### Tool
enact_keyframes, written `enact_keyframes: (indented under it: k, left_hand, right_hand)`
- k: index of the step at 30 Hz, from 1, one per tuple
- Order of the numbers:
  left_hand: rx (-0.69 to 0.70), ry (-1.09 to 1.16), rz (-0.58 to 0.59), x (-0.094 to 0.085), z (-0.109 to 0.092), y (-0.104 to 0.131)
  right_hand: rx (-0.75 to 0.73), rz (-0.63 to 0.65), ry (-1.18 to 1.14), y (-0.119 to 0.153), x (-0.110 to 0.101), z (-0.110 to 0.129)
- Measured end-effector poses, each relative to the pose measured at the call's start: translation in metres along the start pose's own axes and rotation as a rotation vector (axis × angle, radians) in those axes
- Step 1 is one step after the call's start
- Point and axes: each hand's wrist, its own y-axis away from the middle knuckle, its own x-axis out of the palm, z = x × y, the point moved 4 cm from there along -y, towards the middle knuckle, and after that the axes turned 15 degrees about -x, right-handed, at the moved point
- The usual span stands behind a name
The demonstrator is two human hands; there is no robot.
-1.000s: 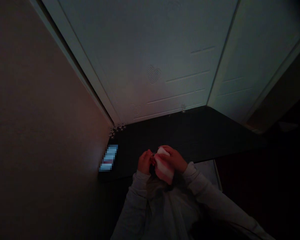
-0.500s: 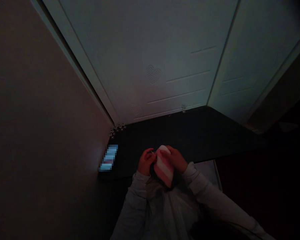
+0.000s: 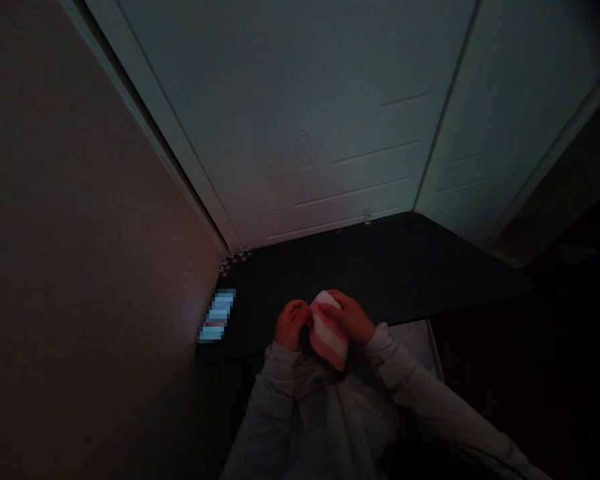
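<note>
My right hand (image 3: 353,319) is closed around a pink-and-white striped cloth (image 3: 330,337), which hangs down in front of my jacket. Beside it, my left hand (image 3: 291,325) has its fingers pinched together against the cloth's left edge. A small shiny piece was between those fingers a moment ago; now fingers and cloth hide it, and its kind is too small and dark to tell. Both hands are above the near edge of a dark tabletop (image 3: 360,267).
Several small shiny pieces (image 3: 237,255) stand in the tabletop's back left corner. Another shiny piece (image 3: 367,218) stands at the back edge. A lit, blurred-out screen (image 3: 217,317) lies at the left by the wall (image 3: 105,267). Behind rises a white panel (image 3: 290,87) with heart patterns.
My left fingers have closed in toward the cloth, and the small shiny piece between them has gone from sight. My right hand keeps its hold on the cloth.
</note>
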Motion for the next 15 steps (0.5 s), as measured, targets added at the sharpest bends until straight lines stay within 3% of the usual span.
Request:
enact_keyframes:
  k: [7,15]
  left_hand:
    - [-0.001,-0.022,-0.059,-0.0011,0.0007,-0.0016]
    - [-0.03,0.074,0.018,-0.0005,0.0004,0.0]
  right_hand:
    - [0.011,0.03,0.004,0.0001,0.001,0.0018]
    - [0.035,-0.008,-0.064,0.0009,0.0015,-0.0035]
